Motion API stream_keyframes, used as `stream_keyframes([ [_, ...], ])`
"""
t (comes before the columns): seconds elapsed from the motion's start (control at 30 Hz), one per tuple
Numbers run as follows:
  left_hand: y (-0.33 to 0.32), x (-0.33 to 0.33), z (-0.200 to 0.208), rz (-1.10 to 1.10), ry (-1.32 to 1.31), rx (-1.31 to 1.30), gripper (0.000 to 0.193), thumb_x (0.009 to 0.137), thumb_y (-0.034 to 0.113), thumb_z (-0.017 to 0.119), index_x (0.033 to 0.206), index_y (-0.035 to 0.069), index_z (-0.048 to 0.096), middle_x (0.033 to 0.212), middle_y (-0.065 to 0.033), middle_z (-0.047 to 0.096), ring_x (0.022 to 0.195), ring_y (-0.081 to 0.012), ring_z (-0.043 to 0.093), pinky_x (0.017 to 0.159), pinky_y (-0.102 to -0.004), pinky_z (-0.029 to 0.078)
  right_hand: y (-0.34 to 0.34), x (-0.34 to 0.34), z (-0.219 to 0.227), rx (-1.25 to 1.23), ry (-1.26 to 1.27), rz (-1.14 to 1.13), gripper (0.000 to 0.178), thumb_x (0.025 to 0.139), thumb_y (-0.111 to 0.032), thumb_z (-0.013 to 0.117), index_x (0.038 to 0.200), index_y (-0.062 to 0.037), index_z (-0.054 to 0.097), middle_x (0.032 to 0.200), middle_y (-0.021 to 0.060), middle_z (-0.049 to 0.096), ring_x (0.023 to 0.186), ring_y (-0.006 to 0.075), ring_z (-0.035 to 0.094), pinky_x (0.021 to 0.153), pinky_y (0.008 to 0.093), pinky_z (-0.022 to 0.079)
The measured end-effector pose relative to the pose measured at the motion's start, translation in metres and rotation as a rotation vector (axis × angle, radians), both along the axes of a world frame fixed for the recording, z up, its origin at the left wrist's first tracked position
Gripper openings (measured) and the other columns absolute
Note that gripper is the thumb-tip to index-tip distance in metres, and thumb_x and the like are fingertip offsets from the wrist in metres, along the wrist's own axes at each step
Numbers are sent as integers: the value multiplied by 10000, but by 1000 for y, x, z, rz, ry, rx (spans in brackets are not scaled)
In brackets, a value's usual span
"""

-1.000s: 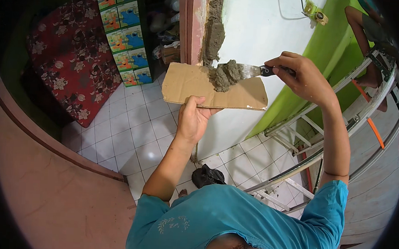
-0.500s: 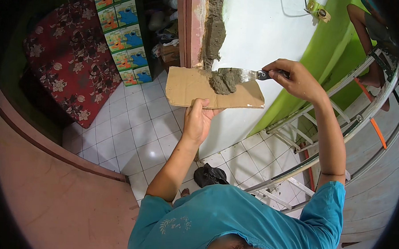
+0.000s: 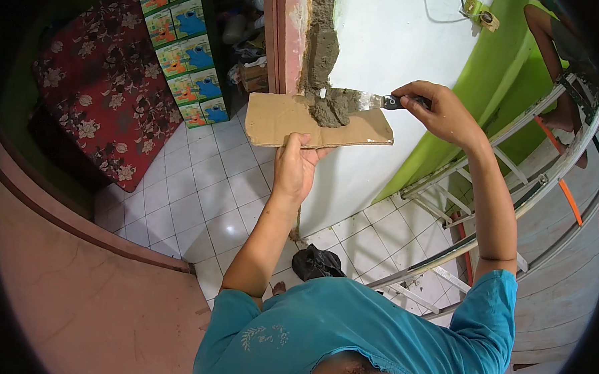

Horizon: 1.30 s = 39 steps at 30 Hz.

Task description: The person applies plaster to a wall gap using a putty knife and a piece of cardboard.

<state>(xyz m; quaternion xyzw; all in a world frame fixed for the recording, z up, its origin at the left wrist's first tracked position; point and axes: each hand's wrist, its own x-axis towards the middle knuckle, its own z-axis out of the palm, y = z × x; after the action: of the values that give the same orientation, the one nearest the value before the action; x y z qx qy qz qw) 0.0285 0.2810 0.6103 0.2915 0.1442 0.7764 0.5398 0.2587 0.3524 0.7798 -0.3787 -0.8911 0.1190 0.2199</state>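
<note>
My left hand [image 3: 296,168] grips the near edge of a flat piece of cardboard [image 3: 272,122], thumb on top and fingers beneath. A lump of wet grey mortar [image 3: 331,113] lies on the cardboard. In my right hand [image 3: 443,112] is the dark handle of a putty knife [image 3: 370,101], whose smeared metal blade points left and carries mortar at its tip. Just beyond the board, a rough strip of grey mortar [image 3: 323,51] runs up the wall edge between the door frame [image 3: 274,39] and the white wall [image 3: 392,44].
A metal ladder [image 3: 471,241] stands at the right, with another person's bare leg [image 3: 546,41] by its top. On the tiled floor [image 3: 209,183] sits a black plastic bag [image 3: 316,262]. Patterned boxes [image 3: 188,55] and a red floral mattress [image 3: 103,85] are at the left.
Both hands have moved slightly up and away from me, bringing the cardboard and putty knife closer to the mortar strip on the wall.
</note>
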Motion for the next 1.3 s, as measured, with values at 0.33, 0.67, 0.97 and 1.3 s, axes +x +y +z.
stream_keyframes([
  [0.33,12,-2,3,35,-38,0,387,910,133,494,1241,-67,509,1235,-178,614,1105,-334,664,983,-504,550,17,1,-6,-24,25,15,237,1015,-178,598,1160,-22,701,812,9,632,717,102,462,658,286,424],
  [0.67,14,2,1,51,-37,-14,373,915,102,474,1240,-76,512,1254,-177,593,1138,-319,640,977,-504,550,25,33,-5,-43,-39,-79,256,990,-182,591,1146,-20,713,741,44,605,694,132,492,645,316,431],
  [0.97,15,2,3,71,-3,-23,351,921,89,465,1228,-73,520,1270,-177,588,1133,-314,642,973,-500,549,25,40,-1,-245,-54,-22,263,986,-198,566,1123,-45,731,736,-6,596,702,92,504,627,269,418],
  [1.3,13,1,11,42,5,3,395,915,77,452,1270,-93,470,1303,-191,554,1162,-332,628,1020,-523,539,36,34,-19,-515,97,42,291,996,-247,566,1084,-34,743,747,-14,607,705,78,508,644,247,416],
])
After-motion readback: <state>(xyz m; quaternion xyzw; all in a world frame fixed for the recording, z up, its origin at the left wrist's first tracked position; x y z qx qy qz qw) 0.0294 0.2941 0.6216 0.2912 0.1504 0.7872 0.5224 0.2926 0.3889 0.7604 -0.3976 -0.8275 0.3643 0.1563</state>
